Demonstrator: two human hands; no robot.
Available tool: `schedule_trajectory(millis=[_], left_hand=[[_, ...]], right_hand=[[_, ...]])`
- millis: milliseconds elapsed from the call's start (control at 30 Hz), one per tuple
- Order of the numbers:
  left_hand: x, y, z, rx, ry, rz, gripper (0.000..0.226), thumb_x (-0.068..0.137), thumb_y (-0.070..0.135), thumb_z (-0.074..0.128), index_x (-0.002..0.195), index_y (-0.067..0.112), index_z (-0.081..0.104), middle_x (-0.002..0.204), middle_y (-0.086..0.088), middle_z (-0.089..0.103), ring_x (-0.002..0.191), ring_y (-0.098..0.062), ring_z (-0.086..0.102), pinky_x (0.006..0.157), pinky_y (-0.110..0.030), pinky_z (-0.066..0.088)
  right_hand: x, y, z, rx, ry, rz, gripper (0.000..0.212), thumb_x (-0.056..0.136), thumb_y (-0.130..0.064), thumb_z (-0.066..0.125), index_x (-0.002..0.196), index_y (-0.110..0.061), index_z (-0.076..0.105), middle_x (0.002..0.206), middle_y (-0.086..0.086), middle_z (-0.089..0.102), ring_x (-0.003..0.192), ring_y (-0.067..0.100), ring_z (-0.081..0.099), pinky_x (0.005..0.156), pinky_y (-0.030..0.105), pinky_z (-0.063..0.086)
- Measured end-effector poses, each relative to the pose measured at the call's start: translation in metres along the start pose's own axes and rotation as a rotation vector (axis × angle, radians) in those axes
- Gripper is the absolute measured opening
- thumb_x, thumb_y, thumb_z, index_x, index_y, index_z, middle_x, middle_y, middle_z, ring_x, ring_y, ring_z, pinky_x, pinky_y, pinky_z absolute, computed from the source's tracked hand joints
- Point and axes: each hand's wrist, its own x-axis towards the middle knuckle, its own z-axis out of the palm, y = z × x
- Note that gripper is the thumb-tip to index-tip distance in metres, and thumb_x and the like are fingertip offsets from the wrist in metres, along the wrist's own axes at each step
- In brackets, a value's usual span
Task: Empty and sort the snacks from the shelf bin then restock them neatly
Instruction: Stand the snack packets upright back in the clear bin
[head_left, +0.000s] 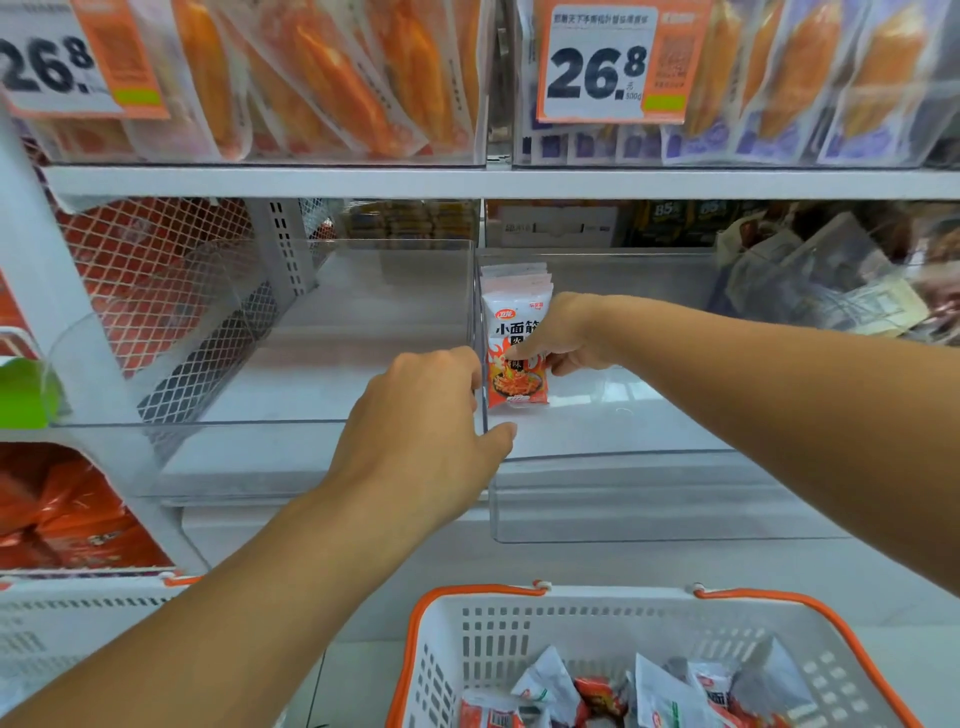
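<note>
Right hand (558, 338) seemingly gripping snack packets (517, 338)

I count two clear shelf bins (623, 499) ahead of my hands, two price tags (597, 62) above them, and one basket (447, 623) below.

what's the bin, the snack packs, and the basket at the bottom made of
Bin: clear rigid plastic, probably acrylic; the shelf shows through its glossy walls.
Snack packs: thin printed plastic film, it seems, with crimped top edges.
Basket: white moulded plastic with slotted walls; its orange rim looks plastic too.
</note>
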Motion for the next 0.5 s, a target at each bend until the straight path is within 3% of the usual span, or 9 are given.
schedule_trajectory(millis=[100, 200, 267, 300, 367, 400, 433, 500], left_hand=[[0.001, 0.001, 0.000, 0.022, 0.012, 0.003, 0.031, 0.081, 0.050, 0.073, 0.102, 0.029, 0.062, 0.096, 0.010, 0.064, 0.092, -0.019, 0.060, 0.075, -0.033, 0.049], [-0.001, 0.007, -0.004, 0.060, 0.025, -0.031, 0.039, 0.080, 0.057, 0.071, 0.099, 0.026, 0.058, 0.090, 0.006, 0.063, 0.088, -0.022, 0.060, 0.070, -0.034, 0.050], [-0.005, 0.012, -0.010, 0.098, 0.073, -0.049, 0.043, 0.078, 0.061, 0.070, 0.087, 0.022, 0.055, 0.080, 0.001, 0.061, 0.082, -0.027, 0.060, 0.064, -0.036, 0.048], [-0.009, 0.014, -0.015, 0.111, 0.108, -0.031, 0.043, 0.078, 0.061, 0.070, 0.079, 0.021, 0.054, 0.074, -0.001, 0.059, 0.079, -0.029, 0.059, 0.061, -0.035, 0.045], [-0.022, 0.018, -0.023, 0.067, 0.134, 0.050, 0.046, 0.078, 0.056, 0.071, 0.061, 0.017, 0.052, 0.059, 0.002, 0.056, 0.067, -0.024, 0.058, 0.057, -0.030, 0.039], [-0.029, 0.021, -0.026, 0.002, 0.098, 0.106, 0.047, 0.078, 0.052, 0.071, 0.055, 0.016, 0.051, 0.051, 0.006, 0.053, 0.058, -0.015, 0.056, 0.054, -0.027, 0.037], [-0.039, 0.026, -0.023, -0.070, -0.004, 0.159, 0.047, 0.077, 0.048, 0.070, 0.051, 0.014, 0.050, 0.044, 0.006, 0.050, 0.049, -0.007, 0.050, 0.051, -0.025, 0.035], [-0.059, 0.037, -0.001, -0.055, -0.338, 0.267, 0.045, 0.079, 0.048, 0.067, 0.054, 0.013, 0.055, 0.044, 0.006, 0.051, 0.046, -0.007, 0.047, 0.050, -0.024, 0.037]], right_hand=[[-0.012, 0.001, -0.006, 0.022, -0.029, -0.009, 0.070, 0.085, -0.013, 0.076, 0.145, -0.004, 0.040, 0.149, 0.017, 0.045, 0.137, 0.034, 0.045, 0.113, 0.047, 0.039], [-0.039, 0.008, -0.020, -0.002, 0.066, -0.027, 0.073, 0.082, -0.019, 0.080, 0.141, 0.000, 0.042, 0.142, 0.020, 0.050, 0.129, 0.035, 0.052, 0.107, 0.046, 0.047], [-0.068, 0.017, -0.030, -0.167, 0.230, -0.072, 0.054, 0.079, -0.032, 0.083, 0.115, -0.005, 0.053, 0.107, 0.015, 0.063, 0.104, 0.030, 0.061, 0.081, 0.038, 0.056], [-0.086, 0.022, -0.036, -0.302, 0.334, -0.142, 0.047, 0.078, -0.038, 0.083, 0.097, -0.005, 0.055, 0.087, 0.012, 0.061, 0.089, 0.029, 0.060, 0.065, 0.034, 0.052], [-0.130, 0.045, -0.043, -0.520, 0.560, -0.417, 0.042, 0.078, -0.042, 0.081, 0.074, -0.006, 0.061, 0.067, 0.009, 0.061, 0.070, 0.027, 0.059, 0.057, 0.030, 0.044], [-0.157, 0.054, -0.044, -0.540, 0.632, -0.567, 0.035, 0.080, -0.041, 0.078, 0.067, -0.011, 0.063, 0.062, 0.004, 0.062, 0.062, 0.016, 0.060, 0.059, 0.027, 0.043], [-0.187, 0.064, -0.041, -0.556, 0.599, -0.659, 0.034, 0.081, -0.040, 0.076, 0.062, -0.015, 0.063, 0.057, -0.003, 0.060, 0.056, 0.008, 0.058, 0.058, 0.020, 0.041], [-0.223, 0.079, -0.029, -0.612, 0.216, -0.667, 0.033, 0.082, -0.041, 0.074, 0.062, -0.017, 0.064, 0.053, -0.004, 0.061, 0.050, 0.003, 0.059, 0.051, 0.008, 0.036]])
